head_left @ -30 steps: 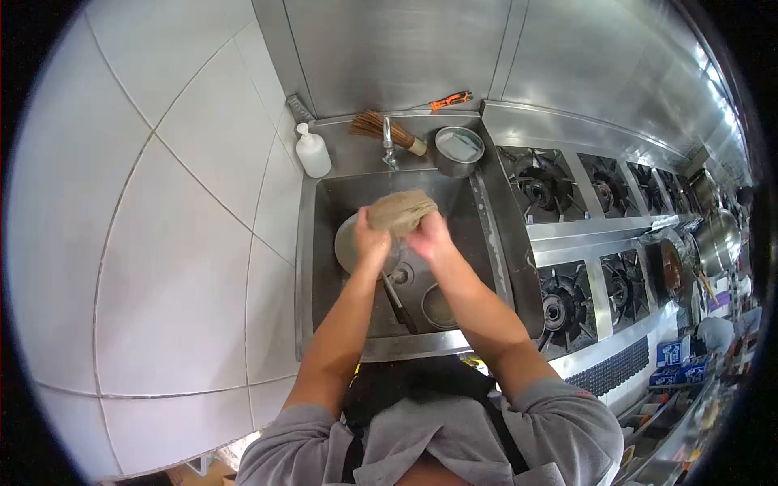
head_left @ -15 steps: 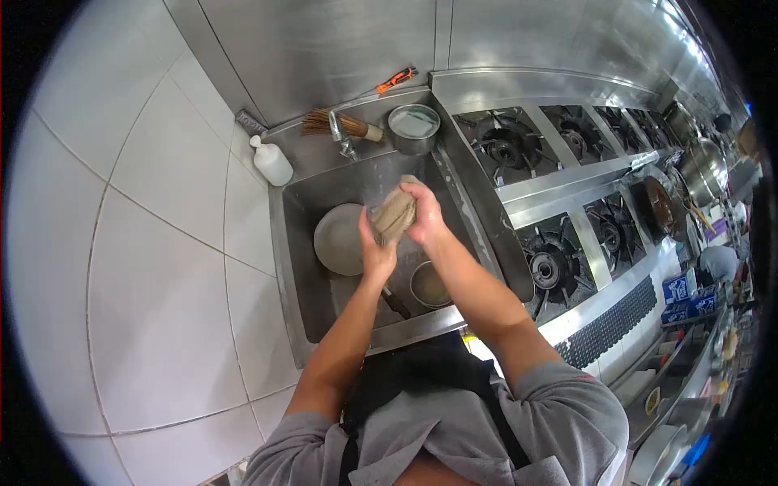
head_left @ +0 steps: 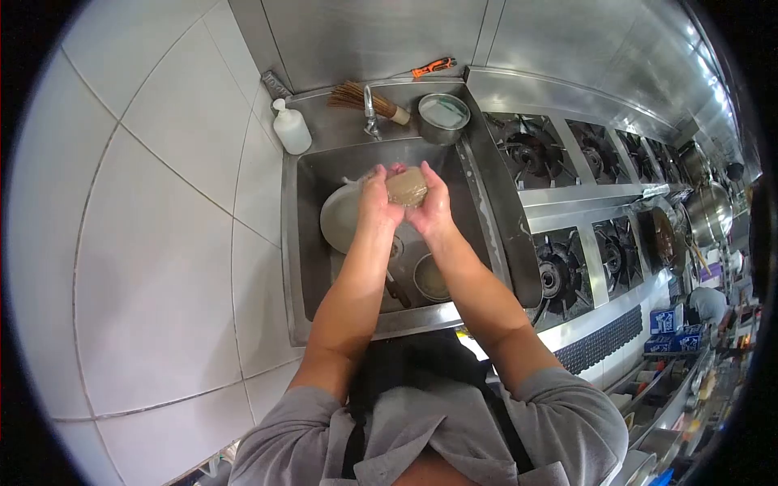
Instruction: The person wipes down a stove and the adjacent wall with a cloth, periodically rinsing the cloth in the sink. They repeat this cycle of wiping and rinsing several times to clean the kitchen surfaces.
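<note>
Over the sink (head_left: 293,267), my left hand (head_left: 379,202) and my right hand (head_left: 433,202) hold a wet brown cloth (head_left: 407,187) between them, folded into a compact bundle. Its shape is blocky and its surface shines. Below, a pale round dish (head_left: 334,225) leans at the sink's left side, partly covered by my left hand. A small round bowl (head_left: 430,279) sits near the front right, next to a dark handle (head_left: 398,292) whose other end is hidden by my left forearm. The tap (head_left: 369,113) stands just behind my hands.
On the back ledge are a white bottle (head_left: 292,130), a bristle brush (head_left: 369,101), a metal pot (head_left: 443,118) and an orange-handled tool (head_left: 433,67). Gas burners (head_left: 554,277) line the right side. A tiled wall (head_left: 154,243) rises at left.
The cloth, loosely bunched and tilted before, is now a tighter, flatter bundle. My hands have turned to cup it from both sides. The view has shifted slightly.
</note>
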Action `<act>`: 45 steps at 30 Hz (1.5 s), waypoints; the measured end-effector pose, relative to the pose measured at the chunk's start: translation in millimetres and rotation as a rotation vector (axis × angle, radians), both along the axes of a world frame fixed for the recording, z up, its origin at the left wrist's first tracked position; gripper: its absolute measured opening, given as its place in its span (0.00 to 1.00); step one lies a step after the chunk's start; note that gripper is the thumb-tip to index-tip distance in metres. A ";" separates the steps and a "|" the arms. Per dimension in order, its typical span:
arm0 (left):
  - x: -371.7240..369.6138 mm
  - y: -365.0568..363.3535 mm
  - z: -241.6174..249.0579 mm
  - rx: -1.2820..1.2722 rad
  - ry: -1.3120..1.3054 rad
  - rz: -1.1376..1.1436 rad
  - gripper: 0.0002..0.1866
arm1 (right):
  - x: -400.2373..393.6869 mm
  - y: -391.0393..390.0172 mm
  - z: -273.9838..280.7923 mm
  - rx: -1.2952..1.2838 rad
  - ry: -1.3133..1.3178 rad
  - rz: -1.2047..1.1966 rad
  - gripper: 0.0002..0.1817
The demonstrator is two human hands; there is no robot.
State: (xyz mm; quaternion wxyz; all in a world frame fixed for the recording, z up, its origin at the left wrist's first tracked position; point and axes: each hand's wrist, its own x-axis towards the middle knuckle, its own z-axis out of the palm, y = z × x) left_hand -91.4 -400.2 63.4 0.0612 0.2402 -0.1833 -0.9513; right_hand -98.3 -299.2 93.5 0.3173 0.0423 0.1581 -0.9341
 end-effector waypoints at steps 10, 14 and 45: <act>40.4 8.6 80.6 -1.368 0.877 0.014 0.12 | -19.3 3.6 -8.4 0.008 0.181 0.262 0.15; 81.2 29.6 71.1 -2.101 1.136 -0.256 0.07 | -10.2 17.7 25.4 0.567 0.635 0.833 0.17; 121.1 75.8 6.9 -0.690 0.318 -0.768 0.45 | 57.0 98.1 16.7 0.901 0.735 -0.018 0.10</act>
